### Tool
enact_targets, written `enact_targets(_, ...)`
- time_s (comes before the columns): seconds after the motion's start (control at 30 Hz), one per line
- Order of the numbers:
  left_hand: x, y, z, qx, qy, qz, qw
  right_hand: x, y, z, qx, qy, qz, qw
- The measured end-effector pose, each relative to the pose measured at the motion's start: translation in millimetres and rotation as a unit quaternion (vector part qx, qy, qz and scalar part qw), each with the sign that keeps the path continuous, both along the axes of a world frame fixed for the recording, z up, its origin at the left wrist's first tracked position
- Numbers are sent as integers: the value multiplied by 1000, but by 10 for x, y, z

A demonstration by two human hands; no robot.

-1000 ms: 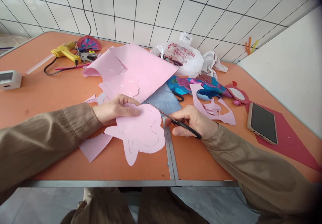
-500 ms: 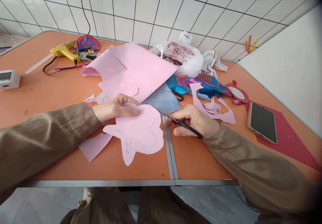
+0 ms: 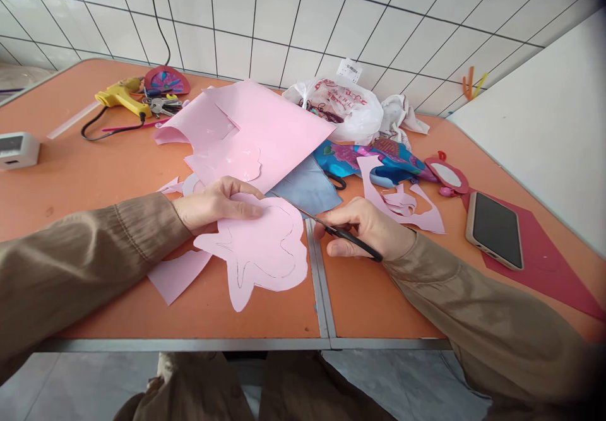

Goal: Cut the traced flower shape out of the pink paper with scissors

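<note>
Between thumb and fingers, my left hand [image 3: 220, 206] pinches the top edge of a pink cutout [image 3: 262, 250] with a wavy outline and a pencil line drawn inside it. A pair of scissors [image 3: 350, 239] with black handles is held in my right hand [image 3: 367, 228], its blades pointing left to the cutout's upper right edge. Whether the blades are around the edge or just beside it, I cannot tell. Behind my left hand lies a large pink sheet [image 3: 279, 124], partly over a blue-grey fabric piece [image 3: 310, 187]. A pink scrap [image 3: 180, 276] rests under my left wrist.
At the back left are a yellow glue gun [image 3: 120, 97], keys [image 3: 164, 104] and a small white device [image 3: 17, 149]. A plastic bag [image 3: 353, 108] and shiny blue patterned fabric [image 3: 369, 159] lie behind. On the right, pink offcuts [image 3: 428, 213] and a phone [image 3: 495, 228] on a red sheet [image 3: 553, 263].
Almost nothing differs. Both hands, the scissors and the pink cutout stay in practically the same place.
</note>
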State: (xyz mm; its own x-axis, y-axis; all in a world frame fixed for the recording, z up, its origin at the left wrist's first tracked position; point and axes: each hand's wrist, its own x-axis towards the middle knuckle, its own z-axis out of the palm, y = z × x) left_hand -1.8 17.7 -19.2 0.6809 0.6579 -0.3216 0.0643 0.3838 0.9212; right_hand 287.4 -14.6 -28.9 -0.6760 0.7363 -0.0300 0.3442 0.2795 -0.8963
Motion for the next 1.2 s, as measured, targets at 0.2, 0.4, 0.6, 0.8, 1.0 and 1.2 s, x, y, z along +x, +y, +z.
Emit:
enact_targets(0.2, 0, 3, 7, 2, 3, -6, 1000, -3, -16, -1, 2, -3, 0, 1000)
enact_targets(0.4, -9, 12, 22, 19, 24, -6, 1000, -8, -21, 63, 12, -8, 6, 1000)
enact_targets(0.6, -20, 35, -32, 51, 23, -9, 998, 38, -10, 65, 16, -36, 20, 999)
enact_targets(0.8, -31, 56, -64, 71, 9, -18, 997, 67, -17, 33, 11, -29, 26, 999)
enact_targets(1.0, -5, 27, 48, 42, 21, -17, 999, 35, -11, 126, 5, -46, 38, 998)
enact_targets(1.2, -6, 9, 54, 21, 6, -20, 1000, 30, -30, 143, 0, -43, 28, 999)
